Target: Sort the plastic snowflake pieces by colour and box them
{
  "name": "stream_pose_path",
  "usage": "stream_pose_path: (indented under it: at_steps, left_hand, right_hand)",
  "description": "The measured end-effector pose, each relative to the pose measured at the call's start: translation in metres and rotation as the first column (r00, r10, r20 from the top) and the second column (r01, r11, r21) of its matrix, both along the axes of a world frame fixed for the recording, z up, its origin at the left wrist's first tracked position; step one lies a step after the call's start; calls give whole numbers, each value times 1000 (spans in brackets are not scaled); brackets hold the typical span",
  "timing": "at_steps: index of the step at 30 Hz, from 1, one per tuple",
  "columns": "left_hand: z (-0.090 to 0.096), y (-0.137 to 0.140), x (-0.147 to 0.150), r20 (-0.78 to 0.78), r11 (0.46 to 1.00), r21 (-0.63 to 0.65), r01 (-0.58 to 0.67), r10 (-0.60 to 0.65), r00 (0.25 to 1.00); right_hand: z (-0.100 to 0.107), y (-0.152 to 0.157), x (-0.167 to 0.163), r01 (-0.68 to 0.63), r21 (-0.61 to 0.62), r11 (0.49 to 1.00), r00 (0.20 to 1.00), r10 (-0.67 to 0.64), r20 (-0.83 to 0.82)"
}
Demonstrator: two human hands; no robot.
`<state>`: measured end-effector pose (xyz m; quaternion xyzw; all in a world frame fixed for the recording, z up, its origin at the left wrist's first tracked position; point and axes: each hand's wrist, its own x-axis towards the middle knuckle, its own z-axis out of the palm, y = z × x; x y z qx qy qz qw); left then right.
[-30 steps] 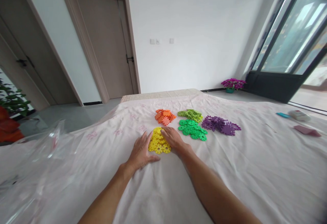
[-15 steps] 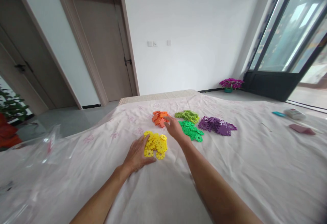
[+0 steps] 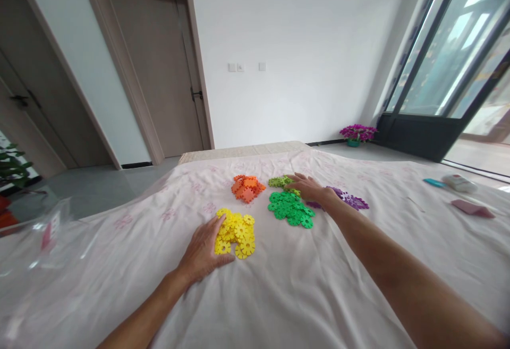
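Note:
My left hand (image 3: pixel 204 245) rests with fingers spread along the left side of a pile of yellow notched plastic discs (image 3: pixel 241 231). Farther off, my right hand (image 3: pixel 307 185) lies stretched out over the right part of a lime-green pile of pieces (image 3: pixel 279 181), hiding some of it. Just nearer than that hand is a heap of bright green notched discs (image 3: pixel 292 211). Purple pieces (image 3: pixel 353 200) are partly covered by my right hand and wrist. Orange square pieces with toothed edges (image 3: pixel 247 188) lie beyond the yellow pile.
A pale flowered cloth (image 3: pixel 159 253) covers the surface. Clear plastic bags (image 3: pixel 48 232) lie at the left. On the right are a pink cloth (image 3: pixel 472 208), a white packet (image 3: pixel 458 183) and a blue item (image 3: pixel 434 182). Purple flowers (image 3: pixel 357 132) stand by the wall.
My right hand has moved right, from beside the orange pieces to over the lime-green pile. The left hand stays at the yellow discs. The view has shifted slightly.

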<state>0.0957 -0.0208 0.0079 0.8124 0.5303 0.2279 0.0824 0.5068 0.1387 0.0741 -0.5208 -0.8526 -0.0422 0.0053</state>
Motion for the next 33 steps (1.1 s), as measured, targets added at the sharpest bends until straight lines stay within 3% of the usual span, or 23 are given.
stream_pose_path:
  at_steps: [10,22,28,33]
  left_hand:
    - [-6,0,-2,-8,1000,14,-10,10,1000]
    - [-3,0,-2,-13,1000,-11,-10,9,1000]
    - [-5,1,-2,15,1000,21,-1,0,1000]
    - [-7,1,-2,29,999,35,4,-5,1000]
  right_hand:
    - [-5,17,3,-98,-20,995,995,97,-31]
    - [-13,46,6,16,53,998,999,-14,-49]
    - [-7,7,12,127,191,973,991,-115,-75]
    - [-22,-39,26,133,260,956,989,-145,28]
